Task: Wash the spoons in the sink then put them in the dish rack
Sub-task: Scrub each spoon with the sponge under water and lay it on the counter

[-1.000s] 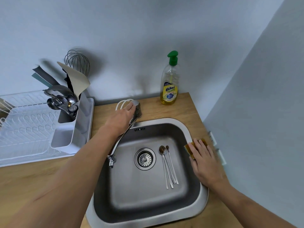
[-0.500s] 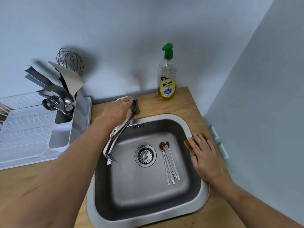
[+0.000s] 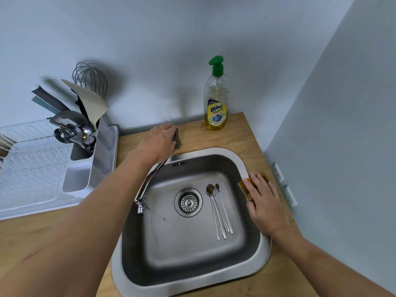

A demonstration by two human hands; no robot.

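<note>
Three long thin metal spoons [image 3: 218, 209] lie side by side on the floor of the steel sink [image 3: 264, 249], right of the drain [image 3: 188, 202]. My left hand [image 3: 159, 141] grips the handle at the base of the chrome tap [image 3: 147, 185], whose spout points to the sink's left side. My right hand [image 3: 264, 202] rests flat, fingers straight, on a yellow sponge [image 3: 246, 186] at the sink's right rim. The white dish rack [image 3: 27, 174] stands on the counter at the left.
A grey cutlery holder [image 3: 100, 151] with a whisk, spatulas and ladles sits on the rack's right end. A bottle of yellow dish soap [image 3: 216, 103] with a green pump stands at the back wall. Walls close the back and right sides.
My left hand has closed over the tap handle, hiding the white loop seen earlier. A thin trickle shows below the spout. The right hand stays on the sponge.
</note>
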